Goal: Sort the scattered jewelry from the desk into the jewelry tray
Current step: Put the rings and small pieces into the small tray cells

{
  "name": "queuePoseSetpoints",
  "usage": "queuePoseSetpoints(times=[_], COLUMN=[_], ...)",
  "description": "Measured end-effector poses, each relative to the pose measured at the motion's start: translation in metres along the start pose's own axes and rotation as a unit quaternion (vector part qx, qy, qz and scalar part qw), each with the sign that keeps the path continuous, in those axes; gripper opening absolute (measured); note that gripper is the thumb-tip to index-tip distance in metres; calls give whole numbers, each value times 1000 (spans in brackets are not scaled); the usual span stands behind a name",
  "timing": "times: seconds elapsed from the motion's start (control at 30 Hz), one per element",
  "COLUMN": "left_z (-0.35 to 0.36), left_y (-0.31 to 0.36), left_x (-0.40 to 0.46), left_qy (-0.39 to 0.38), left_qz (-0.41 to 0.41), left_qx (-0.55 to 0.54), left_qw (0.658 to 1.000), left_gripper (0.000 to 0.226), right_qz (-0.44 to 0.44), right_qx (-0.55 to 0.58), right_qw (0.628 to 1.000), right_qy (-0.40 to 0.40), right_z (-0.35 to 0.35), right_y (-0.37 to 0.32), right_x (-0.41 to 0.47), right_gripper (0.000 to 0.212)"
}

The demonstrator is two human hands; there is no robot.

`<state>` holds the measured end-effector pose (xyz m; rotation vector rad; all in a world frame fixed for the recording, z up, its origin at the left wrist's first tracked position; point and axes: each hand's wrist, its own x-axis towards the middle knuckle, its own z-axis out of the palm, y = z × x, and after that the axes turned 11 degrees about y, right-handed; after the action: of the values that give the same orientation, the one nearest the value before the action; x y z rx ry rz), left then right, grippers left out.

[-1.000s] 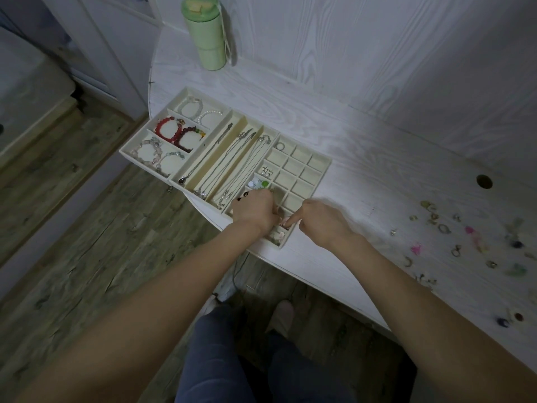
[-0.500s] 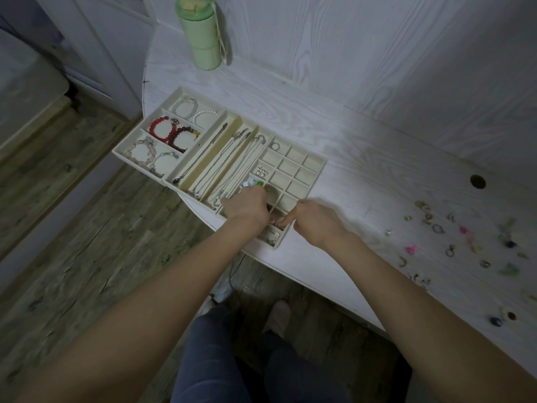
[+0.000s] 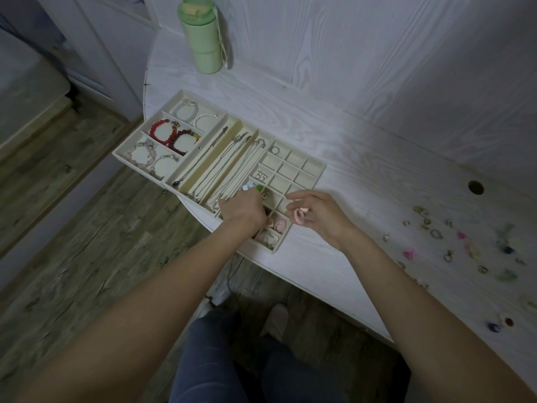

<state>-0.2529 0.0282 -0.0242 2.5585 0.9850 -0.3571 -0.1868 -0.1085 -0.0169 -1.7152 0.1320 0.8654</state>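
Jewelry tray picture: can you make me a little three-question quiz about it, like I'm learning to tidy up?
1. True or false: the red bead bracelets lie in the jewelry tray.
2. Which hand pinches the small pink piece? A) left hand B) right hand C) neither
3. Fill in: the green bottle stands on the desk at the ____ side of the tray, by the wall.

Key
1. True.
2. B. The right hand holds it just beside the tray's small squares; the left hand reaches into them.
3. Far.
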Motion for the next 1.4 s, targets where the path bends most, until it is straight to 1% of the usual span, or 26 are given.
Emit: queuePoseSetpoints(times=[0.03,0.13,0.2,0.33,0.5,0.63,0.73,0.87,0.93,1.0,1.1,1.13,1.17,1.23,1.27,1.4], left_z=[-1,-2,-2,-2,-2,-3,-4,-1,0,1,1,1,1,0,-1,-1], left_y=[0,0,0,0,0,1,2,0,0,0,1,1,1,1,2,2], left_x=[0,-1,0,0,1,2,3,5,5,6,7,6,7,7,6,6], left_qy=[0,-1,-2,-5,-8,-15,-16,-15,-11,-4,-4,-6,-6,-5,-4,-13], left_qz=[-1,1,3,2,5,6,6,10,13,18,22,23,24,28,29,29], left_qx=[-1,-2,-4,-5,-4,-1,0,8,11,18,30,32,33,34,35,37], left_qw=[1000,1000,1000,1000,1000,1000,1000,1000,1000,1000,999,999,999,999,999,999], left_gripper=[32,32,31,31,30,28,30,31,32,35,37,36,35,30,29,29], right_qz=[15,16,22,18,-37,-104,-154,-232,-273,-297,-342,-353,-350,-324,-318,-319], right_qx=[19,36,58,73,34,-84,-201,-331,-400,-462,-550,-567,-568,-545,-536,-549], right_qw=[1000,998,997,996,999,990,966,912,873,834,760,743,744,772,781,772], right_qy=[-16,-44,-47,-42,-1,34,49,70,61,50,46,42,42,42,41,17], right_z=[-2,-5,-5,-2,1,4,7,15,20,24,27,27,25,23,23,25], right_y=[-1,0,3,9,15,17,21,22,21,21,21,22,23,24,24,26], right_x=[-1,-4,-4,-2,1,0,2,1,1,1,-2,-2,-2,-2,-1,1], right_gripper=[33,33,33,26,17,15,14,8,8,10,11,12,12,11,11,14])
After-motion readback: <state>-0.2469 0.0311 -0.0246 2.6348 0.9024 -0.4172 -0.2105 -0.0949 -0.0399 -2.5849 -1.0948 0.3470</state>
